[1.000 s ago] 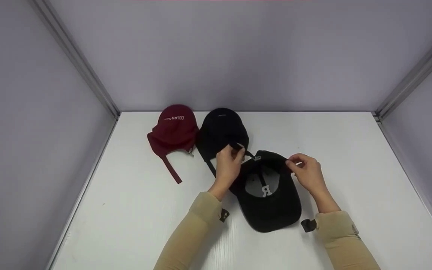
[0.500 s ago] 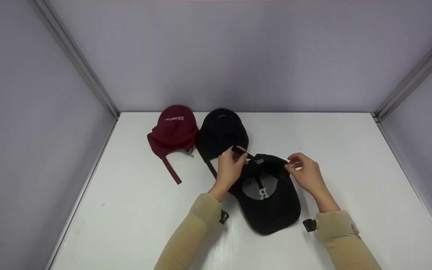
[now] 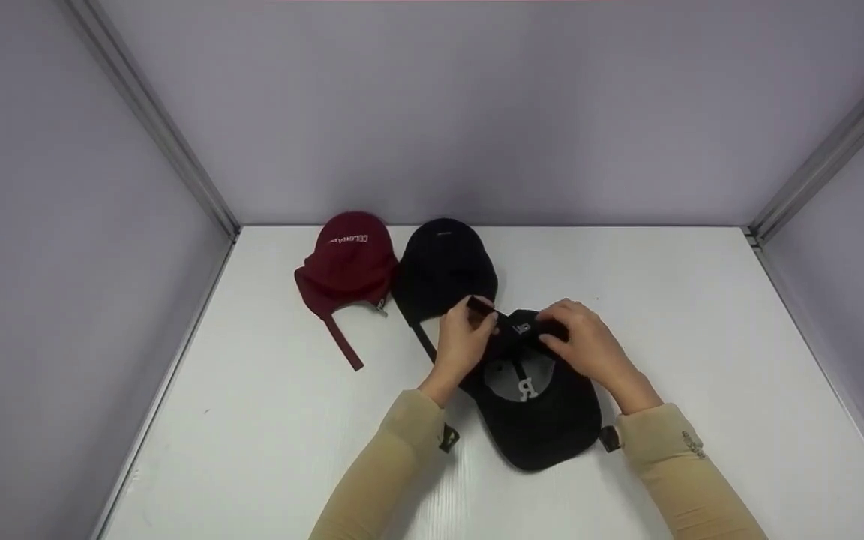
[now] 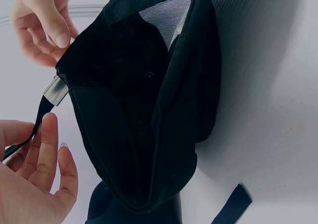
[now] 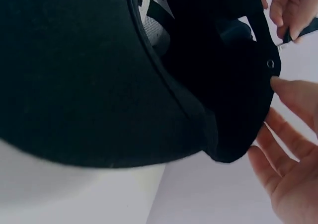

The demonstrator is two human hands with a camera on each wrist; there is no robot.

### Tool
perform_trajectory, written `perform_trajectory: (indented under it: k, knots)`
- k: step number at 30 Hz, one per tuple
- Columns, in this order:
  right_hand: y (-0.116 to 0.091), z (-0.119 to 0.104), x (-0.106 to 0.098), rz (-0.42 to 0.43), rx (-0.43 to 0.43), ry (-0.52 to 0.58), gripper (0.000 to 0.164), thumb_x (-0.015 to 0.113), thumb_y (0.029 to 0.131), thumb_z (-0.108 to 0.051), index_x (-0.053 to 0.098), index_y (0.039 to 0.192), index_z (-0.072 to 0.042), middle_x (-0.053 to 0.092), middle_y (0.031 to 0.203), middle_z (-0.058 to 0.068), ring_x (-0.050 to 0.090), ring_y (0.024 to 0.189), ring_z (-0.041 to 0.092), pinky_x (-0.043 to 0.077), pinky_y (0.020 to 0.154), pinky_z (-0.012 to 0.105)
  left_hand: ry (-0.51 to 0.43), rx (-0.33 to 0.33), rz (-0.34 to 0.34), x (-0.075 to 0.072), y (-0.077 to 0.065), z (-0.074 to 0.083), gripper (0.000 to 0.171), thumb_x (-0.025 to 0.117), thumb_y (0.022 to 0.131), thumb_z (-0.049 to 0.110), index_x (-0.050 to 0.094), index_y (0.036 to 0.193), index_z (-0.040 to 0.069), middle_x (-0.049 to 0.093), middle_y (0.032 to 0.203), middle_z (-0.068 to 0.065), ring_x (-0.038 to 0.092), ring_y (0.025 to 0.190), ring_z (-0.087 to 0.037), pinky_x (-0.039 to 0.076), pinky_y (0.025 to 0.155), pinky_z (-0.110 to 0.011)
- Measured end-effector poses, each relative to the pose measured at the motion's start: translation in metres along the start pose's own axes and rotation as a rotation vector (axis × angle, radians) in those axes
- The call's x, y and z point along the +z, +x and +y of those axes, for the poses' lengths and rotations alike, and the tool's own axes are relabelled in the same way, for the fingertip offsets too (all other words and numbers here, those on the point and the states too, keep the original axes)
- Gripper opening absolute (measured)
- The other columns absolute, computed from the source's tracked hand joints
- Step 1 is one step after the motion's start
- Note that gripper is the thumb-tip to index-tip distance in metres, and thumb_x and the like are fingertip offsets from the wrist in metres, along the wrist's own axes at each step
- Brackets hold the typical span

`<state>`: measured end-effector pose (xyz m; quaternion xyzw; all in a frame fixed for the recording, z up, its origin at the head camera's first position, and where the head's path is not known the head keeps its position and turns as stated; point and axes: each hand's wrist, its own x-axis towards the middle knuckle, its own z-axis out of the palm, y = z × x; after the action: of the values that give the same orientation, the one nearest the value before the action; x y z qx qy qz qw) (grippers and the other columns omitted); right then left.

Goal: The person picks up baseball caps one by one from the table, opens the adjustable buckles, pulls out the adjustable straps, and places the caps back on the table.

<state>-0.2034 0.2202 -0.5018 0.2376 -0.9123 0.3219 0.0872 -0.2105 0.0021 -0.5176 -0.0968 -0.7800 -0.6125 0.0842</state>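
A black baseball cap lies with its hollow side up and its brim toward the person. Its grey mesh lining and a white letter R show inside. My left hand pinches the cap's back strap between thumb and fingers. A metal buckle joins that strap at the cap's back edge. My right hand holds this edge close to the buckle, thumb on one side and fingers on the other. In the right wrist view, a small eyelet shows just above the right thumb.
Behind the left hand lies a dark cap, its loose strap running toward the person. A dark red cap with white lettering sits beside it. All rest on a white table enclosed by grey panels.
My right hand has moved left along the cap's back edge, toward the buckle. The left hand keeps its pinch on the strap and has shifted slightly right and nearer the person.
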Motion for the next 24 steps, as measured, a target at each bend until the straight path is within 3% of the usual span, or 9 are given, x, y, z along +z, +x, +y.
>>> perform_trajectory:
  k: [5, 13, 19, 24]
  knots:
    - [0.006, 0.001, 0.008, -0.013, -0.045, -0.054, 0.022, 0.079, 0.083, -0.006, 0.073, 0.103, -0.008, 0.068, 0.105, 0.005, 0.062, 0.101, 0.026, 0.048, 0.089, 0.044, 0.021, 0.015, 0.003, 0.000, 0.000, -0.001, 0.009, 0.066, 0.091, 0.001, 0.065, 0.099, 0.000, 0.066, 0.082, -0.002, 0.065, 0.066, -0.010, 0.054, 0.062, -0.024]
    - [0.011, 0.001, 0.015, 0.033, -0.090, -0.114, 0.012, 0.079, 0.082, -0.005, 0.075, 0.092, -0.011, 0.069, 0.097, 0.003, 0.064, 0.093, 0.025, 0.050, 0.083, 0.043, 0.050, 0.001, 0.008, -0.001, 0.001, -0.002, 0.003, 0.066, 0.093, 0.007, 0.065, 0.094, 0.005, 0.067, 0.077, 0.000, 0.064, 0.065, -0.008, 0.053, 0.061, -0.024]
    - [0.009, 0.002, 0.018, 0.047, -0.096, -0.114, 0.010, 0.079, 0.083, -0.006, 0.076, 0.091, -0.011, 0.069, 0.095, 0.002, 0.064, 0.090, 0.024, 0.050, 0.081, 0.043, 0.042, -0.033, 0.010, -0.001, 0.000, -0.004, 0.008, 0.063, 0.095, 0.010, 0.063, 0.088, 0.005, 0.066, 0.072, -0.001, 0.066, 0.064, -0.015, 0.051, 0.057, -0.025]
    - [0.007, 0.002, 0.019, 0.044, -0.078, -0.093, 0.007, 0.077, 0.085, -0.008, 0.076, 0.092, -0.011, 0.069, 0.096, 0.002, 0.064, 0.090, 0.024, 0.051, 0.081, 0.042, 0.074, -0.058, -0.027, -0.002, -0.004, -0.005, 0.019, 0.063, 0.096, 0.015, 0.066, 0.105, -0.002, 0.069, 0.083, -0.003, 0.066, 0.071, -0.014, 0.052, 0.064, -0.025]
